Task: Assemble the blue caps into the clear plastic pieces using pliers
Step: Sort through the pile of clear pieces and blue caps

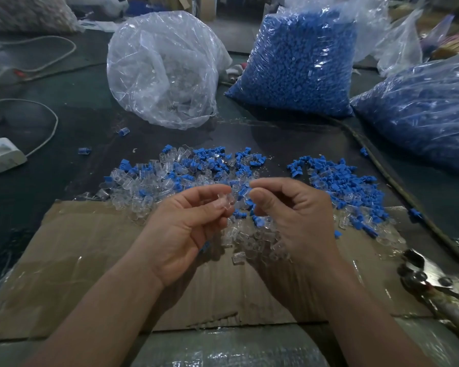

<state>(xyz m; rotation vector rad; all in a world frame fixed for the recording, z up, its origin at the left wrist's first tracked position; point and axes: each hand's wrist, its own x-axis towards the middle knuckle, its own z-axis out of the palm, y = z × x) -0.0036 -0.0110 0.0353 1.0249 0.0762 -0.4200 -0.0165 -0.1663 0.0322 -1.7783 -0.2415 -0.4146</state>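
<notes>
Left hand (186, 226), its grip pinching a clear piece (228, 201), and right hand (292, 218), its grip pinching a blue cap (247, 196), held close together above the mixed pile (196, 168) on the counter (64, 128); pliers (421, 279) lie apart at far right

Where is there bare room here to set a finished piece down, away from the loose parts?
Bare cardboard lies left of the left hand and along its near edge. Crowded: the pile of parts ahead of both hands, and right of the right hand, where loose parts run toward the pliers.
</notes>
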